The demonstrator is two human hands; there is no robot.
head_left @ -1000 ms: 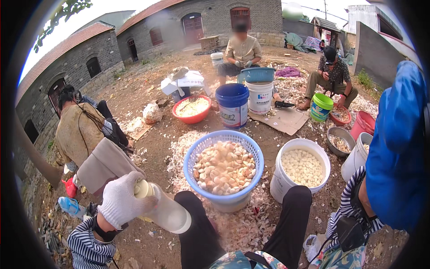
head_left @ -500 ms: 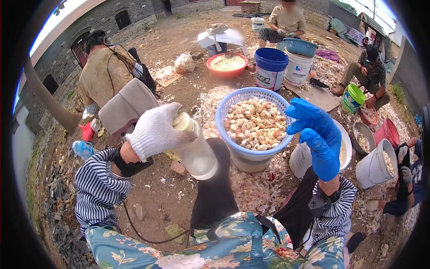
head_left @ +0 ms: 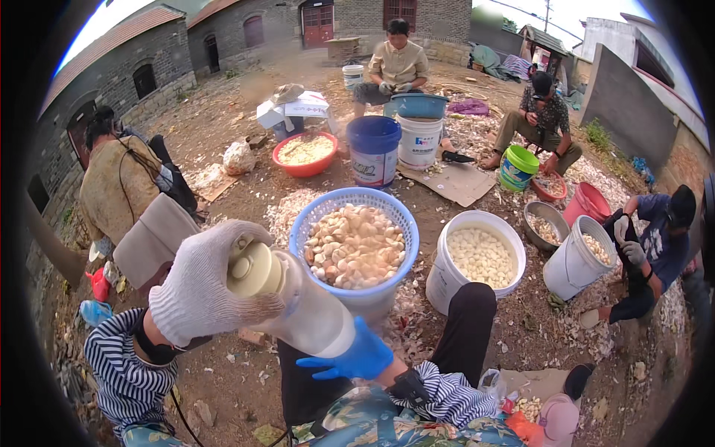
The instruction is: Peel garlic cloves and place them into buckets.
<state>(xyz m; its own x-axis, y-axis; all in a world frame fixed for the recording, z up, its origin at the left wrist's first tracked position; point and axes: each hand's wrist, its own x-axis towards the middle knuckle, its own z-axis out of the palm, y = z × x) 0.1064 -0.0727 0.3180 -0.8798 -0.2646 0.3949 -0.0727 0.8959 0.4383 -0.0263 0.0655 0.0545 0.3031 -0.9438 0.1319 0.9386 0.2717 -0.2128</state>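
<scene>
My left hand (head_left: 205, 287), in a white knit glove, is closed round the neck of a cloudy plastic bottle (head_left: 309, 316). Its pale cream lid (head_left: 255, 270) shows between the glove's fingers. The bottle slants down to the right over my lap. At its lower end is my right hand (head_left: 365, 356) in a blue rubber glove, with thumb and fingers spread about the base; whether it grips is hard to see. Just beyond the bottle, a blue perforated basket (head_left: 408, 231) full of unpeeled garlic cloves (head_left: 356, 246) sits on a bucket.
To the right stands a white bucket (head_left: 439, 287) of peeled cloves. Farther off are a dark blue bucket (head_left: 372, 160), a red basin (head_left: 305, 165), a green bucket (head_left: 514, 177) and a tilted white bucket (head_left: 570, 268). Several people sit around the yard. Garlic skins litter the ground.
My right hand has come down and left from beside the basket to the bottle's base. The bottle has tipped further toward the right in my left hand. The view has turned right.
</scene>
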